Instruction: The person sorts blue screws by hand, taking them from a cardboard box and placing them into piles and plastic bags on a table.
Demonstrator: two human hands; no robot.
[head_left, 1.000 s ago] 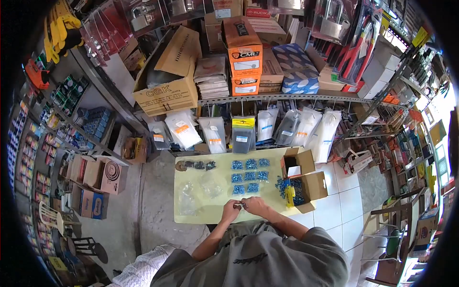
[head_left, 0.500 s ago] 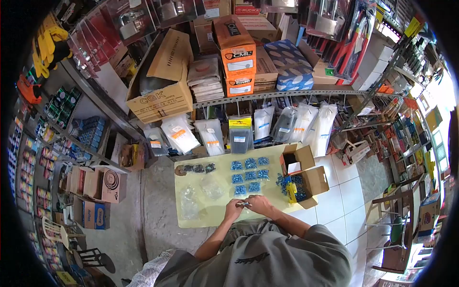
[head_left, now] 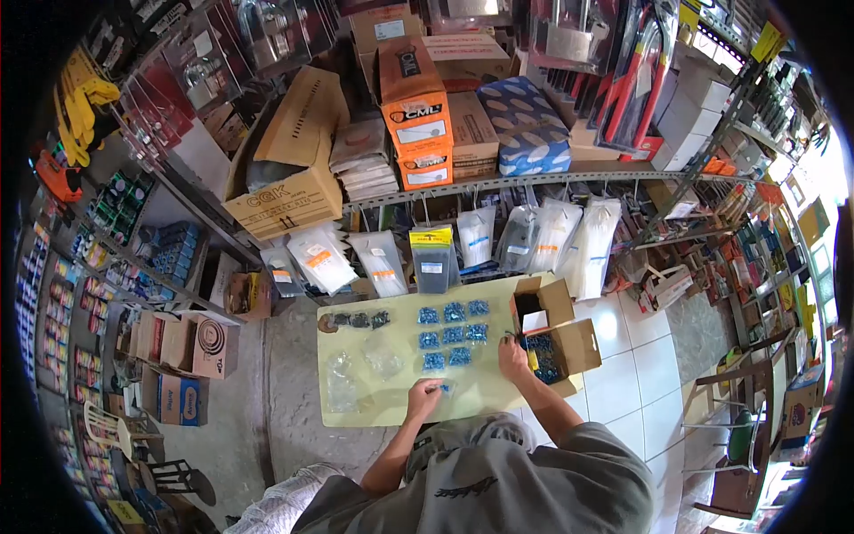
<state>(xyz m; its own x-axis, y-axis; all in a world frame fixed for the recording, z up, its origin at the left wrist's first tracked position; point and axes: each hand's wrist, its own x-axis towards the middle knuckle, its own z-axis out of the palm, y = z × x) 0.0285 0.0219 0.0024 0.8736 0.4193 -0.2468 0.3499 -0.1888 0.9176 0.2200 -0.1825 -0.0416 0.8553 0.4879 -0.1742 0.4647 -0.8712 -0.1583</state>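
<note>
Left hand (head_left: 425,398) curls over the smooth, pale yellow tabletop (head_left: 480,396), with a small blue piece (head_left: 446,389) at its fingertips; whether it is gripped cannot be told. Right hand (head_left: 513,358) is bent beside the open cardboard box (head_left: 584,345), its grip too small to read. Knobbly little blue pieces (head_left: 544,360) fill part of that brown, flapped box, near a flat white card (head_left: 535,321) and a yellow item (head_left: 533,360). Between the hands and the shelf's hanging plastic packs (head_left: 592,249), 8 squarish blue packets (head_left: 454,335) lie in 3 rows of 3, 3 and 2. To their left sit 3 lumpy dark packets (head_left: 359,319), above crinkled, see-through plastic (head_left: 341,383).
</note>
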